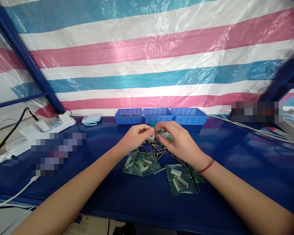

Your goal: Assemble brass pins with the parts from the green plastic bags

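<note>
My left hand point(136, 137) and my right hand point(178, 139) meet over the middle of a blue table point(235, 163), fingers pinched together. Between the fingertips is a small green plastic bag point(166, 135), held mainly by the right hand; the left fingers pinch at its edge. Under the hands lies a scatter of small brass pins point(159, 148). Nearer to me lie green bags with white parts inside: a pile at the left point(140, 163) and one at the right point(180, 179). A red cord circles my right wrist.
Three blue bins point(159, 116) stand in a row behind the hands; the left one holds some pins. White devices and cables point(51, 125) lie at the far left. More white cables point(259, 132) run at the far right. A striped tarp point(147, 55) hangs behind.
</note>
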